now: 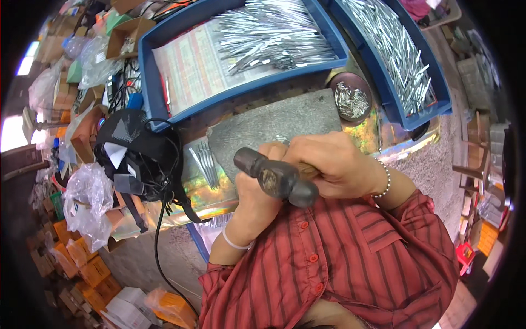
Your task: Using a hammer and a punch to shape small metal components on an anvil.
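Note:
My right hand (331, 164) is closed round the handle of a ball-peen hammer (276, 180). The dark metal head hangs over my left hand (255, 194), which has its fingers curled at the near edge of a grey stone slab (246, 129). Whatever those fingers pinch is hidden by the hammer and my right hand. Just beyond my knuckles, small shiny metal bits (282, 139) show on the slab. Left of the slab lie several slim metal strips (204, 164). A round dark bowl (368, 88) of small metal pieces touches the slab's far right corner.
A large blue tray (222, 98) with heaped metal strips stands beyond the slab; another blue tray (386, 96) of strips is at right. A black bag (139, 151) with a cord sits left. Plastic bags (87, 203) and orange boxes (93, 271) crowd the left side.

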Motion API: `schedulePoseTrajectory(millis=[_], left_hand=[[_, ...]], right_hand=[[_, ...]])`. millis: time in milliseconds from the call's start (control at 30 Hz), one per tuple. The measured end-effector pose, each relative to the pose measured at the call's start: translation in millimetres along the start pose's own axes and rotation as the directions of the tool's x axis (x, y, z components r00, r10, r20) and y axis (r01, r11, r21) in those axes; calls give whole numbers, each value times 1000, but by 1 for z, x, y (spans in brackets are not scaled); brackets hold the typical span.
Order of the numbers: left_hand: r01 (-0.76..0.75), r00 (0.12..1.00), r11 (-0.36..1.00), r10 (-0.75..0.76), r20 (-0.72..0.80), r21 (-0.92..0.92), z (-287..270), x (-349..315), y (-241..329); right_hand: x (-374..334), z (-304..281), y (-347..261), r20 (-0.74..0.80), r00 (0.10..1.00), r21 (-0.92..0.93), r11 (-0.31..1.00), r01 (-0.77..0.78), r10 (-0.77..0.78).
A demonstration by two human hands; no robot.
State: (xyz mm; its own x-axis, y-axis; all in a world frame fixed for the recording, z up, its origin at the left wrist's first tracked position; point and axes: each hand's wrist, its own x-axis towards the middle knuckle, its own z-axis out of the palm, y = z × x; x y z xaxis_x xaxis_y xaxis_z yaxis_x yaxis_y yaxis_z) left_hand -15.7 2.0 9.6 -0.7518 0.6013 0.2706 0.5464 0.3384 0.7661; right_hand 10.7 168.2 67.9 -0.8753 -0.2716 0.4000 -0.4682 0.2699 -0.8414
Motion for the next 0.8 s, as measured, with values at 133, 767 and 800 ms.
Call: schedulePoseTrajectory(millis=[133, 767, 800], left_hand=[[-74, 997, 987, 75, -1, 140, -7, -1, -5], [-48, 998, 997, 50, -40, 53, -9, 2, -7], [-49, 998, 997, 52, -37, 56, -9, 2, -7]], right_hand=[[-2, -8, -22, 1, 964, -42, 963, -266, 266], [-21, -26, -80, 113, 951, -441, 872, -213, 289], [-21, -25, -79, 109, 951, -446, 869, -213, 289]])
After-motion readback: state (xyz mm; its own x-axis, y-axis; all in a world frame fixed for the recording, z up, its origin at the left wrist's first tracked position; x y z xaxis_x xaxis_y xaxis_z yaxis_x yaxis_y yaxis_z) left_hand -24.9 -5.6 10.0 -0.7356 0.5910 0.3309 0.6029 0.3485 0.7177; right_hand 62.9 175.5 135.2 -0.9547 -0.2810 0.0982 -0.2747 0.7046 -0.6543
